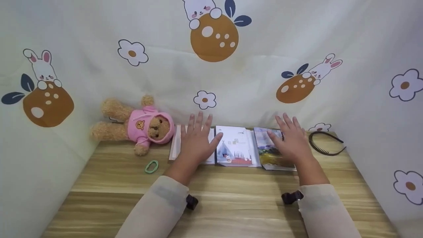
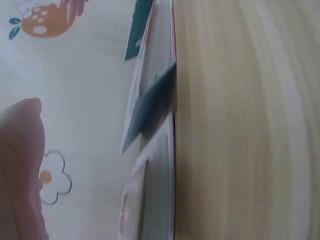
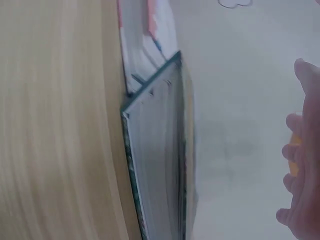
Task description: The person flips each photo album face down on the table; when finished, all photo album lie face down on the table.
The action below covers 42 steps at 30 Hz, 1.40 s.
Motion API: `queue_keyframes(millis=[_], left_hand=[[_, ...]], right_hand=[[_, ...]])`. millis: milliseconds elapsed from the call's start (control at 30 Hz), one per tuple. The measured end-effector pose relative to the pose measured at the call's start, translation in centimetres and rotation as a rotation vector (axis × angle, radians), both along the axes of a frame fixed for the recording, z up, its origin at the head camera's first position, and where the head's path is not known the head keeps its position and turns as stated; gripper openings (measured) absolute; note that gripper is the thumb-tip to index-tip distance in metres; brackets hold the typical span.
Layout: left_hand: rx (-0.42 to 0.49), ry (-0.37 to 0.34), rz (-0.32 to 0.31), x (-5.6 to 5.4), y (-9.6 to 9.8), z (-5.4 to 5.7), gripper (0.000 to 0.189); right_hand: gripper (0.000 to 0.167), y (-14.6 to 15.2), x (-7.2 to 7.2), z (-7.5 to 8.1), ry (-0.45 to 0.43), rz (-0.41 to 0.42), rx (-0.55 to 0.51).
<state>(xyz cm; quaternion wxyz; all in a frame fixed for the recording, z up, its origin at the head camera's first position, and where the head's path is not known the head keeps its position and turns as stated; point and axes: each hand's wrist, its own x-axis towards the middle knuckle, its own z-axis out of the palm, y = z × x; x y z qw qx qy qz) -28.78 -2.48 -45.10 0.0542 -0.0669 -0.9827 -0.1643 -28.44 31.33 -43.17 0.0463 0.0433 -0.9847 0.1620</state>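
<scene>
Three books sit in a row at the back of the table. The left book is partly hidden under my left hand, whose fingers are spread and point away from me. In the middle, a pale book shows a tent picture on its cover. My right hand, also with fingers spread, is over the right book, which has a painted landscape cover. Both wrist views show the hands apart from the books. A dark cover stands tilted up between books in the left wrist view.
A teddy bear in a pink hoodie lies left of the books. Near it is a green hair tie. A dark toothed headband lies at the right. Printed cloth walls the wooden table.
</scene>
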Motion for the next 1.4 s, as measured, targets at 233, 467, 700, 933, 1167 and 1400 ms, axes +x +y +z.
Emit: queue_keyframes(millis=[233,467,700,933,1167,1400], left_hand=[[0.258,-0.051,-0.125,1.2,4.3,-0.6,0.088],[0.592,-0.184,-0.227,2.5,8.3,-1.3,0.086],[0.914,-0.317,-0.208,3.3,12.4,-1.7,0.075],[0.847,-0.304,-0.2,3.3,15.0,-2.6,0.071],[0.852,-0.365,-0.171,3.1,16.4,-3.8,0.079],[0.843,-0.406,-0.129,2.9,16.9,-4.0,0.08]], right_hand=[[0.078,2.4,1.1,-0.3,0.035,0.048,-0.189],[0.081,5.3,2.2,-1.0,-0.093,-0.004,-0.313],[0.083,7.0,2.0,-2.5,-0.205,-0.083,-0.446],[0.08,7.9,1.6,-4.2,-0.197,-0.007,-0.526],[0.081,7.8,1.6,-4.8,-0.268,-0.002,-0.557],[0.077,7.8,1.7,-5.2,-0.318,-0.001,-0.549]])
